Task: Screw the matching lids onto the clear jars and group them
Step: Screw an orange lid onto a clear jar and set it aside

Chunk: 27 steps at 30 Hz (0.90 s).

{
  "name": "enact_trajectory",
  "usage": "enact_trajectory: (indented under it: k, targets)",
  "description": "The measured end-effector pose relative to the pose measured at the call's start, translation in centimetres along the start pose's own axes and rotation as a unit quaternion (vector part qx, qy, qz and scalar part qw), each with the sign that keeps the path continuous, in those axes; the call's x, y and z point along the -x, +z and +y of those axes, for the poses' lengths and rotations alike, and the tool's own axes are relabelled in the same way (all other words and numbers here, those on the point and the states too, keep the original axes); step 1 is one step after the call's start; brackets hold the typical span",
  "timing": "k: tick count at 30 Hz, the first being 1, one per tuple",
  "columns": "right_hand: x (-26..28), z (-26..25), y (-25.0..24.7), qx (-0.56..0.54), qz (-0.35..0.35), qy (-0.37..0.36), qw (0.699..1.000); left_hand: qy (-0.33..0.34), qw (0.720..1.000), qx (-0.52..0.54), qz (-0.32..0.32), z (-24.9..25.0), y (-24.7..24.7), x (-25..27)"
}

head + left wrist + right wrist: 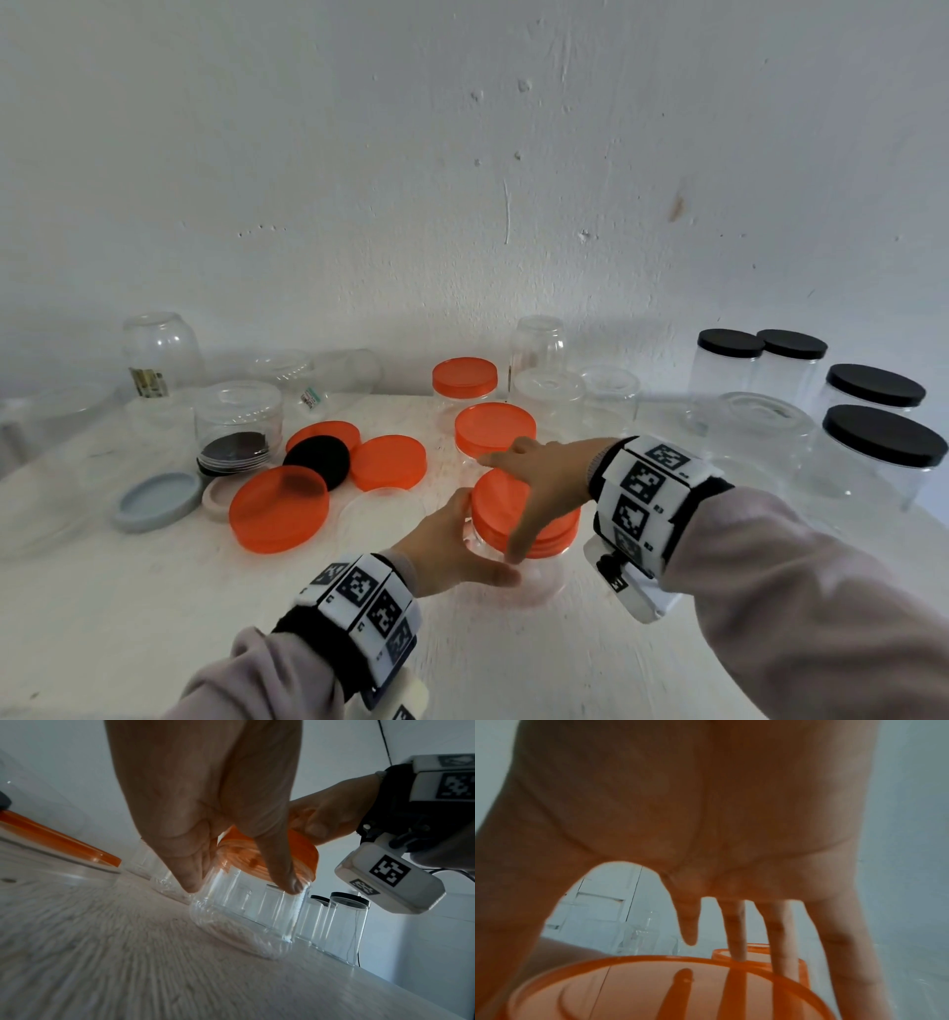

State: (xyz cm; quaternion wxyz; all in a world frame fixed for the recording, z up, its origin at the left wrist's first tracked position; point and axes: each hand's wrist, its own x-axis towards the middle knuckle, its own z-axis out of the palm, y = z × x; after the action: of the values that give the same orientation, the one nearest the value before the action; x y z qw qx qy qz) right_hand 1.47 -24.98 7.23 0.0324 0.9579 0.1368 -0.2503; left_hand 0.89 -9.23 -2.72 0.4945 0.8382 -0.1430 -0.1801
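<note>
The white desk (154,591) carries everything, and the clear jar (534,575) near its front middle serves as landmark. Well to the right of that jar stand four big jars with black lids (883,442), with uncapped clear jars (760,437) between. Behind it stand two jars capped in orange (494,426), one behind the other, and more bare jars (539,344) against the wall. To its left lie three loose orange lids (279,509), a black lid (317,460) among them, a grey lid (156,501) farther left, and a short jar (239,411) above dark discs.

The left hand (452,545) grips the jar's shoulder, thumb and fingers (187,870) curled round the clear wall just under the lid. The right hand (539,478) lies over the orange lid (495,506) on the jar's mouth, fingers spread across the top and thumb (518,539) hooked down on the rim nearest the camera. The jar stands upright on the desk.
</note>
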Motion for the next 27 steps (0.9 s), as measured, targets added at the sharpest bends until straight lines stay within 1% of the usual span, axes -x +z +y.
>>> enact_trajectory:
  k: [5,10,12,17,23,25,27]
  targets:
    - [0.26,0.26,-0.28,-0.006,0.002,-0.006,1.000,-0.002,1.000,-0.008,0.004,0.03,0.04,-0.05]
    - [0.31,0.03,0.15,-0.005,0.022,0.023,0.999,0.000,1.000,-0.011,0.006,-0.05,0.03,-0.09]
    - [0.21,0.02,0.12,0.000,0.019,0.035,0.999,0.000,1.000,-0.011,0.004,-0.06,0.02,-0.06]
    - [0.31,0.02,-0.53,0.001,-0.015,0.001,1.000,0.002,1.000,-0.014,0.004,-0.14,-0.01,-0.13]
    - [0.29,0.07,0.06,0.002,0.019,0.030,0.999,0.000,1.000,-0.007,0.001,-0.32,-0.04,-0.16]
    - [0.30,0.35,0.04,0.012,0.016,0.040,0.999,0.000,1.000,-0.001,0.000,-0.35,-0.06,-0.17]
    - [0.40,0.48,-0.14,0.022,0.008,0.028,0.999,-0.002,1.000,0.004,-0.001,-0.30,-0.06,-0.18]
